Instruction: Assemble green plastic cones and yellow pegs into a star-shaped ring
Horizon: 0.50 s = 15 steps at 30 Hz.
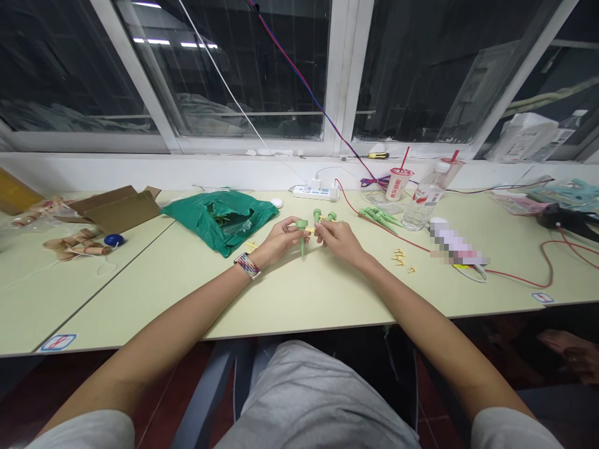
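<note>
My left hand (279, 242), with a woven band on its wrist, is closed on a green plastic spike (302, 232). The spike has a round wide head on top and its tip points down. A small yellow plastic piece (309, 231) sticks out from the spike's side. My right hand (340, 240) pinches at the yellow piece's other end; its fingertips partly hide it. Just behind the right fingers show other green spike heads (317, 215), partly covered. More green spikes (380, 218) lie in a pile beyond my right hand. Loose yellow pieces (399, 254) are scattered right of my forearm.
A torn green plastic bag (196, 215) lies left of my hands, near a cardboard box (122, 211). To the right stand a water bottle (423, 198) and a drink cup (397, 185). A red cable (369, 223) crosses the table from a power strip (316, 193).
</note>
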Each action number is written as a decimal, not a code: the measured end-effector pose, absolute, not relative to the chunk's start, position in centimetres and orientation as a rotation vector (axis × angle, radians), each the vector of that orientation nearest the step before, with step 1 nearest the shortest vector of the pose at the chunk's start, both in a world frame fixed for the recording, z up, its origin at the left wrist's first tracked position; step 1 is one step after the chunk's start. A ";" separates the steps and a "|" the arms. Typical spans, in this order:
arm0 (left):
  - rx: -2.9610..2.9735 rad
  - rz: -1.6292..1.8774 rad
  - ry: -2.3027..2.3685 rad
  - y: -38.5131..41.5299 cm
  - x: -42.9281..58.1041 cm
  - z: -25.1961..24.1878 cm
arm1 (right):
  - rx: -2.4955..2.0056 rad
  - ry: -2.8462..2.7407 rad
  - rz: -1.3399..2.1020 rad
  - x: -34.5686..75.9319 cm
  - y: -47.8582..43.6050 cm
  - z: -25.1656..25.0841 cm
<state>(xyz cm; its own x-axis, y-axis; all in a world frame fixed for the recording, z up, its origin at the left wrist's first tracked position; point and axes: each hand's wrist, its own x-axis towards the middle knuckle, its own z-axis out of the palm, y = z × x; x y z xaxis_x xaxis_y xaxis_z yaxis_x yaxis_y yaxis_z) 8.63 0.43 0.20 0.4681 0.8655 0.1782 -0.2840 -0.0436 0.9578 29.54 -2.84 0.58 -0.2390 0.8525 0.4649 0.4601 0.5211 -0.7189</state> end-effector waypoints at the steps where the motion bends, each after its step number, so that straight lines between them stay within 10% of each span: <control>1: 1.291 1.024 0.585 0.4 8.6 0.2 | -1.063 -1.878 0.523 29.5 -2.8 0.6; 15: 1.278 0.996 0.570 0.1 8.8 0.4 | -1.115 -2.074 0.353 29.8 -3.2 0.7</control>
<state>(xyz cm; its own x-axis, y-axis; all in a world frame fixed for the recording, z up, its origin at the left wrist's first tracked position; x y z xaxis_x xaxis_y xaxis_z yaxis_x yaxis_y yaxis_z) 8.79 0.06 0.42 0.4882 0.8568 0.1659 -0.2907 -0.0196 0.9566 29.80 -3.20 0.70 -0.3465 0.8055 0.4808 0.6010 0.5841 -0.5456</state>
